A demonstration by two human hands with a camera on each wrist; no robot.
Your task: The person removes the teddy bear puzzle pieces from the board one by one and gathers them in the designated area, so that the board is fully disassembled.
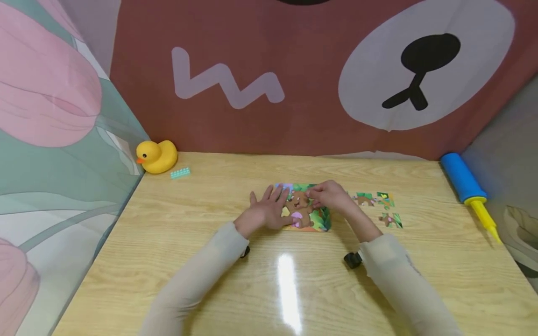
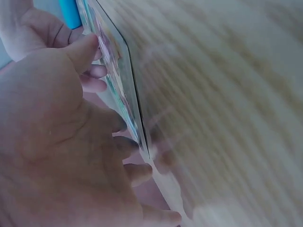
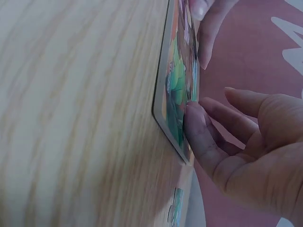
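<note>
A jigsaw puzzle [image 1: 308, 219] with a brown bear on green leaves lies on the table in front of me. My left hand [image 1: 269, 210] is spread over its left side, fingers apart, the thumb reaching over the lower part. At the puzzle's upper right, my right hand [image 1: 332, 193] has its thumb and fingers bent together. In the right wrist view, fingertips [image 3: 195, 116] of this hand meet the puzzle's face near its edge; I cannot tell whether a piece is between them. Loose puzzle pieces [image 1: 364, 199] lie right of the puzzle, and another piece [image 1: 391, 220] is nearer to me.
A yellow rubber duck [image 1: 157, 156] and a turquoise toy brick [image 1: 180, 173] stand at the table's back left. A blue and yellow hand pump [image 1: 464, 179] lies along the right edge. Behind the wooden table [image 1: 201, 186] hangs a brown printed cloth [image 1: 307, 102].
</note>
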